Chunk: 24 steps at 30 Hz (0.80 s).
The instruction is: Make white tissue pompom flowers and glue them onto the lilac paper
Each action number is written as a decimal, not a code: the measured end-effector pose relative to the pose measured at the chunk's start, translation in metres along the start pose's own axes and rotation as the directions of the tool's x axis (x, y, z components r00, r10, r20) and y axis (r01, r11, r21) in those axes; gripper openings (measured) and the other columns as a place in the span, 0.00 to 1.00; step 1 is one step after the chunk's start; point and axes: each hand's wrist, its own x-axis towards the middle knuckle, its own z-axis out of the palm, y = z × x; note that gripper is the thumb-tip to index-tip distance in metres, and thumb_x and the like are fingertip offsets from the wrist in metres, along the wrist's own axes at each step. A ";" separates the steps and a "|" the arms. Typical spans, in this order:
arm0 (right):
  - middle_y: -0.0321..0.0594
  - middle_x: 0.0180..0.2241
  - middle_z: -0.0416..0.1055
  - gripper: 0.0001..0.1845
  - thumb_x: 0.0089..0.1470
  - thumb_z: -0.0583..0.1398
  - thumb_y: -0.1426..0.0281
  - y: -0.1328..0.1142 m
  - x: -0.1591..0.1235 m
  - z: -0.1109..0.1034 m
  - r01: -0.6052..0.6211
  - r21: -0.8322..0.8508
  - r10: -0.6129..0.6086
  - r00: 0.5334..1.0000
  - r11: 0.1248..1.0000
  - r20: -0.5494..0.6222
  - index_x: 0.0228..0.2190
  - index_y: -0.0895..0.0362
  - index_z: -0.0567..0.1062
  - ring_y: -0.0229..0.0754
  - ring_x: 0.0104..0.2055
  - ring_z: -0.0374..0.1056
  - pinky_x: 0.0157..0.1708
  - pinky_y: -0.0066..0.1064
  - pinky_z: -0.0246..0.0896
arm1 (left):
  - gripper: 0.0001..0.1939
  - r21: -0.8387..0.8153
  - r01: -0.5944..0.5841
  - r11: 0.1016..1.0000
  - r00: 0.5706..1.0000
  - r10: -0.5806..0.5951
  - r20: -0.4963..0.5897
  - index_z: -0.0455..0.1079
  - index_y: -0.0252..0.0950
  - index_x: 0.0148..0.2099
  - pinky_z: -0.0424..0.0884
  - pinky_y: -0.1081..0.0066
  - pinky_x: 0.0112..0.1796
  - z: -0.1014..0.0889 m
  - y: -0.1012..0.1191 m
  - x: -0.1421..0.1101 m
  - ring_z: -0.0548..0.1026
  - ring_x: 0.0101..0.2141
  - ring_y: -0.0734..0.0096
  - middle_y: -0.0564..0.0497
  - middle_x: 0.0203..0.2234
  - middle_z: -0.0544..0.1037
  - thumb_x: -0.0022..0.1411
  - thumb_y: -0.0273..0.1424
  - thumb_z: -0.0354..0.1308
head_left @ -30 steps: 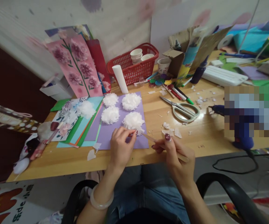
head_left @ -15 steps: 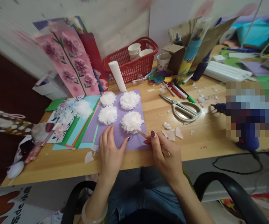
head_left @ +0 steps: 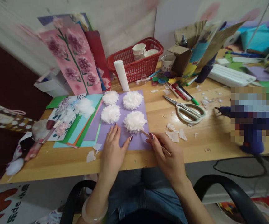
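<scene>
My left hand [head_left: 113, 146] lies flat with fingers stretched on the purple sheet [head_left: 138, 145], holding nothing. In my right hand [head_left: 170, 157] is a thin wooden stick [head_left: 145, 134], pinched between thumb and fingers like a pencil. The stick's far end meets the lower edge of a ruffled white paper flower [head_left: 135, 120]; whether it goes underneath is hidden. Three similar white flowers sit on the sheet: one at the upper right [head_left: 132, 100], one at the upper left [head_left: 110, 97] and one just beyond my left fingertips [head_left: 110, 113].
Scissors [head_left: 187, 112], paper scraps [head_left: 172, 136] and markers [head_left: 183, 93] lie to the right, with a blue glue gun [head_left: 251, 133] farther over. Behind stand a white roll [head_left: 121, 76] and a red basket [head_left: 137, 68]. Coloured papers [head_left: 78, 129] and a pink flower picture [head_left: 75, 62] are leftward.
The view has shifted slightly, so the tabletop things appear a little farther right. The stick has tilted in my right hand and more of it shows. My left hand stays on the sheet.
</scene>
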 end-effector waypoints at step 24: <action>0.36 0.25 0.78 0.08 0.61 0.59 0.70 -0.008 -0.004 -0.012 0.160 -0.119 -0.161 0.987 0.980 0.005 0.30 0.55 0.77 0.37 0.24 0.72 0.26 0.26 0.64 | 0.31 0.003 -0.042 0.999 0.999 0.042 -0.026 0.64 0.27 0.64 0.59 0.50 0.64 0.003 -0.004 -0.002 0.60 0.66 0.51 0.35 0.64 0.65 0.68 0.45 0.52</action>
